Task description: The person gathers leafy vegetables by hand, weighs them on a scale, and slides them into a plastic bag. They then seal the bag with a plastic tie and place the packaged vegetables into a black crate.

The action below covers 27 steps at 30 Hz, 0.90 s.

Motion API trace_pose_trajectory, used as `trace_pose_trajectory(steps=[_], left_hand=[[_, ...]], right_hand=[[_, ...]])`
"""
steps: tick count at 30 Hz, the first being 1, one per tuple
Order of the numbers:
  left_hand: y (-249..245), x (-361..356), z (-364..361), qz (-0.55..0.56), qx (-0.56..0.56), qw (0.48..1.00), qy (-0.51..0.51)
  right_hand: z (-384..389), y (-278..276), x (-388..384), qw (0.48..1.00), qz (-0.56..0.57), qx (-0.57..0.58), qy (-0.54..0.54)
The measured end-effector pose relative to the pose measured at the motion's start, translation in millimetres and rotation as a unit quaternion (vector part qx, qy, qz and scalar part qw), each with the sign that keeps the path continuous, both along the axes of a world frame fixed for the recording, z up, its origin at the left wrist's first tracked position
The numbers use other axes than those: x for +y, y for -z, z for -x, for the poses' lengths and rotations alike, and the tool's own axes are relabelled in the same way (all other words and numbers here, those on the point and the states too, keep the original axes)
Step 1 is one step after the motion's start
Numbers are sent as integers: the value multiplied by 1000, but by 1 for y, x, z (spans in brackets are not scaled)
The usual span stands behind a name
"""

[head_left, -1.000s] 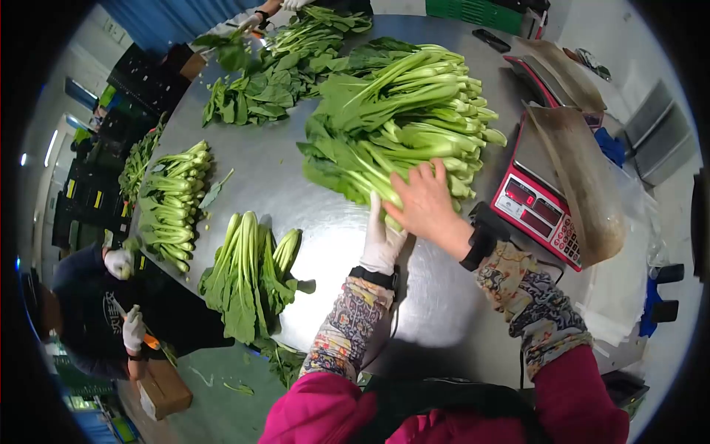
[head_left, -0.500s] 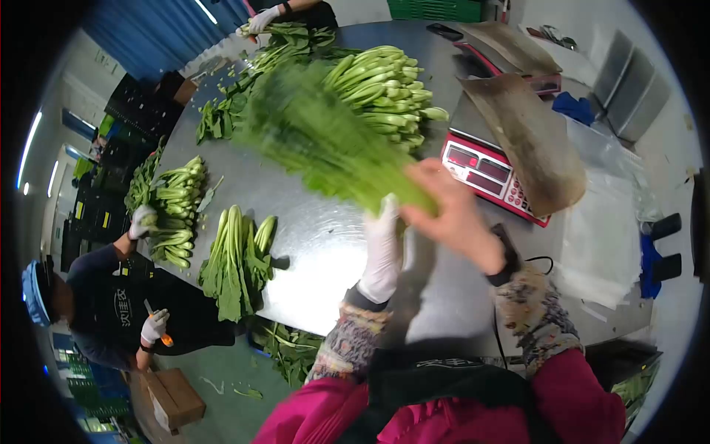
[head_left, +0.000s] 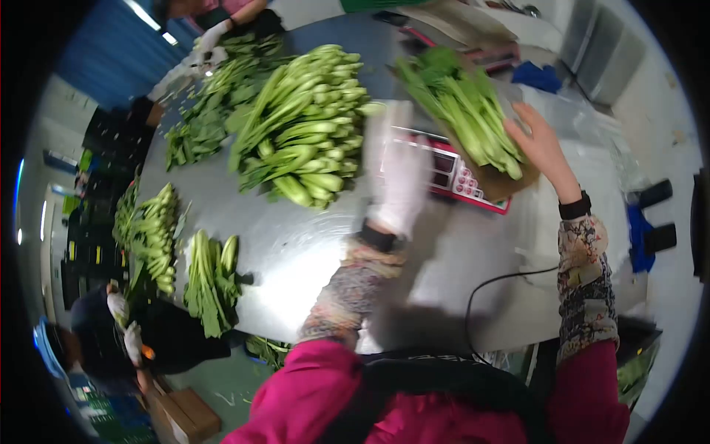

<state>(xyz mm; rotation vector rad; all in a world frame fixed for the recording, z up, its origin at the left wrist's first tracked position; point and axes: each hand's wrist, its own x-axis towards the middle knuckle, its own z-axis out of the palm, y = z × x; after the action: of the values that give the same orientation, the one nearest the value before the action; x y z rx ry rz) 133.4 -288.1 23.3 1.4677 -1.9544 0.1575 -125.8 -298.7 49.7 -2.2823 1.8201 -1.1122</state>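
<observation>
A bunch of leafy greens (head_left: 470,111) lies on the curved brown tray (head_left: 506,185) on top of the red-framed digital scale (head_left: 447,166). My right hand (head_left: 543,144), bare, is at the stem end of that bunch with thumb and fingers apart, holding nothing. In a white glove, my left hand (head_left: 399,174) is smeared by motion over the left side of the scale, so its fingers cannot be made out. Left of it, a large pile of green stems (head_left: 310,126) rests on the metal table (head_left: 274,237).
Smaller bunches of greens (head_left: 211,277) lie near the table's left edge. One co-worker (head_left: 111,325) stands at lower left, and another person's gloved hand (head_left: 214,37) is at the far side. Clear plastic bags (head_left: 584,148) are at right; a black cable (head_left: 473,303) curves across the front.
The bunch went from my hands to the tray on the scale, and my right hand let go. My left hand moved forward. The view shifted, and the left co-worker's hands came closer together.
</observation>
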Motion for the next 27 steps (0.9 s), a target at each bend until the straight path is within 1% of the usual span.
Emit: trace_pose_trajectory(steps=[1, 2, 3, 4, 5, 6, 7, 8, 9, 10, 11, 12, 14, 15, 16, 17, 18, 19, 20, 21, 22, 23, 24, 25, 27], left_hand=[[-6, -6, -49, -9, 71, 995, -63], [4, -9, -81, 5, -157, 954, -257], [40, -23, -134, 9, -241, 921, -304], [52, -32, -179, -66, -203, 933, -290], [39, -33, -206, -170, -196, 921, -290], [31, -29, -219, -44, -240, 938, -247], [26, -30, -220, -35, -187, 957, -218], [1, -20, -197, 38, -136, 973, -180], [-29, -10, -164, 68, -104, 980, -154], [-50, -3, -130, 118, -89, 984, -97], [-62, -3, -98, 139, -65, 988, 1], [-67, -4, -73, 113, -57, 986, 107], [-67, 10, -23, 86, -76, 976, 188], [-55, 7, -2, 33, -85, 972, 215], [-37, 3, 13, -20, -92, 966, 242], [-16, 1, 22, -38, -75, 971, 223], [-5, 0, 28, -57, -56, 976, 204], [5, 0, 25, -43, -9, 982, 182], [0, 4, 18, -4, 54, 985, 162], [-4, 4, 4, 17, 178, 963, 199], [-5, 10, -11, -24, 233, 962, 139], [-4, 17, -17, -104, 419, 895, 110], [13, 13, -30, -134, 483, 862, 76], [27, 10, -43, -204, 514, 831, 67], [31, 15, -53, -335, 555, 760, 48]], right_hand=[[11, -2, -2, 1000, -10, 2, 15], [20, -5, -7, 999, 5, -26, 19], [24, -3, -10, 998, 21, -57, 17], [28, 2, -12, 998, 18, -57, 17], [33, 6, -17, 999, 14, -39, 19], [37, 9, -22, 999, 9, -22, 21], [43, 15, -32, 999, -32, -15, 26], [43, 20, -37, 999, -34, -16, 22], [43, 24, -45, 996, -79, -34, 27], [42, 28, -50, 990, -123, -52, 33], [43, 30, -58, 977, -183, -106, 26], [46, 36, -63, 977, -185, -107, 22], [50, 46, -71, 930, -282, -234, -32], [47, 40, -67, 931, -280, -234, -33], [41, 30, -58, 921, -322, -214, -41], [38, 24, -51, 910, -364, -193, -49], [40, 28, -48, 911, -363, -190, -46], [40, 40, -44, 895, -372, -243, -42], [39, 47, -38, 875, -379, -297, -38], [32, 36, -28, 865, -389, -314, -33], [30, 36, -23, 864, -392, -316, -31], [28, 38, -19, 871, -378, -315, -4], [25, 38, -18, 877, -364, -313, 19], [25, 45, -20, 877, -365, -313, 14], [31, 61, -26, 890, -319, -327, -4]])
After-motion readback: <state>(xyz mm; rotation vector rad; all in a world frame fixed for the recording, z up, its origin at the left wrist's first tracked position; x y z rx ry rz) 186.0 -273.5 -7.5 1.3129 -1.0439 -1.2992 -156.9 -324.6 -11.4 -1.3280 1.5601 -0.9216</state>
